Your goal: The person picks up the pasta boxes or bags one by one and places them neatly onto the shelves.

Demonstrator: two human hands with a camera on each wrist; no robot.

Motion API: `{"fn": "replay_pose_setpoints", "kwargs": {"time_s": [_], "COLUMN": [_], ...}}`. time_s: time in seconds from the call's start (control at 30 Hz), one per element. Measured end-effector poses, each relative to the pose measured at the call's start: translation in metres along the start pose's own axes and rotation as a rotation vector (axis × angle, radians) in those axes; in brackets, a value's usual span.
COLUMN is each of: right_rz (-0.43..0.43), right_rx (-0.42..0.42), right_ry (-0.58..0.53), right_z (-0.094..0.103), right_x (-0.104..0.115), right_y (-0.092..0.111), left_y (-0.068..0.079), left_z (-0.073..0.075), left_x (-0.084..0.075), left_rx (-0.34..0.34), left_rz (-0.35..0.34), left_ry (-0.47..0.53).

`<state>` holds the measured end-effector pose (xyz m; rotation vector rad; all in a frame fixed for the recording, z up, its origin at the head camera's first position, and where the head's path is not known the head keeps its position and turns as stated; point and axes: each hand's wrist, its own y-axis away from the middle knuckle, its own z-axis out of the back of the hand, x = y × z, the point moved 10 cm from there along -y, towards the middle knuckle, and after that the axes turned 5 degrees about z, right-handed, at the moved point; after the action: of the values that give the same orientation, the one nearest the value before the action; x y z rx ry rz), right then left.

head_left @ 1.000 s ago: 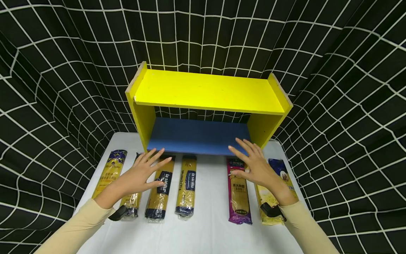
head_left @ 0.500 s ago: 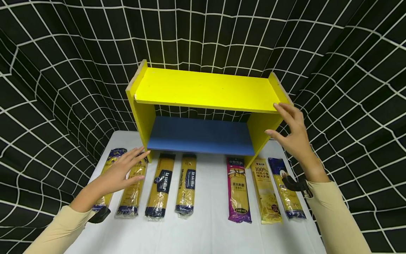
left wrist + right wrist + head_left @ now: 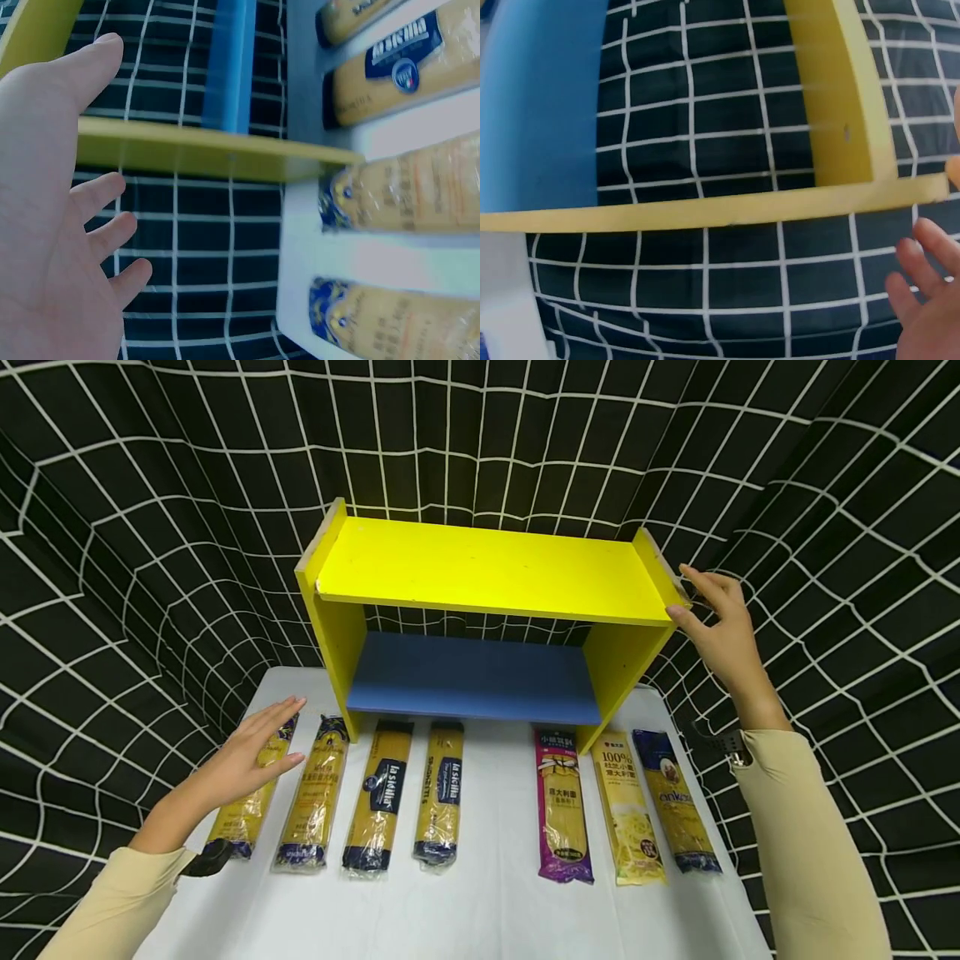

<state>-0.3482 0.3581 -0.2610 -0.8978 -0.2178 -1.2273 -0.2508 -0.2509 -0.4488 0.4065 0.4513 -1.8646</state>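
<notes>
A yellow shelf unit [image 3: 480, 568] with a blue lower board [image 3: 476, 677] stands at the back of the table. At its upper right corner is my right hand [image 3: 723, 631], fingers loosely bent; the thumb is at the side panel's front end, while in the right wrist view the other fingers [image 3: 922, 262] are apart from the panel [image 3: 727, 211]. My left hand [image 3: 243, 760], fingers extended, hovers over the leftmost spaghetti packet [image 3: 251, 810] and partly hides it. In the left wrist view that hand [image 3: 52, 202] holds nothing, beside the left side panel [image 3: 210, 150].
Several spaghetti packets lie in a row on the white table [image 3: 495, 860], among them a La Sicilia packet [image 3: 438, 793], a purple-pink noodle packet [image 3: 562, 810], a pale yellow one [image 3: 630, 810] and a blue-ended one [image 3: 678, 806]. Black grid cloth [image 3: 480, 443] surrounds the table.
My right hand has moved right and up from above the purple-pink packet to the shelf's right upper corner. The left hand has moved left and slightly down. Shelf and packets have stayed put.
</notes>
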Motion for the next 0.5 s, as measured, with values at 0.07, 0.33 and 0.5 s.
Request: {"fn": "replay_pose_setpoints", "kwargs": {"time_s": [0.07, 0.33, 0.5], "right_rz": [-0.024, -0.039, -0.029], "right_rx": [0.006, -0.064, -0.085], "right_ry": [0.006, -0.052, -0.148], "right_z": [-0.003, -0.002, -0.003], "right_x": [-0.010, -0.023, -0.001], "right_y": [-0.003, -0.003, 0.003], "left_y": [0.000, 0.002, 0.009], "left_z": [0.001, -0.011, -0.026], "left_x": [0.010, 0.065, 0.103], "left_rx": [-0.012, 0.016, 0.044], "left_rz": [0.009, 0.163, 0.238], "left_ry": [0.021, 0.109, 0.117]}}
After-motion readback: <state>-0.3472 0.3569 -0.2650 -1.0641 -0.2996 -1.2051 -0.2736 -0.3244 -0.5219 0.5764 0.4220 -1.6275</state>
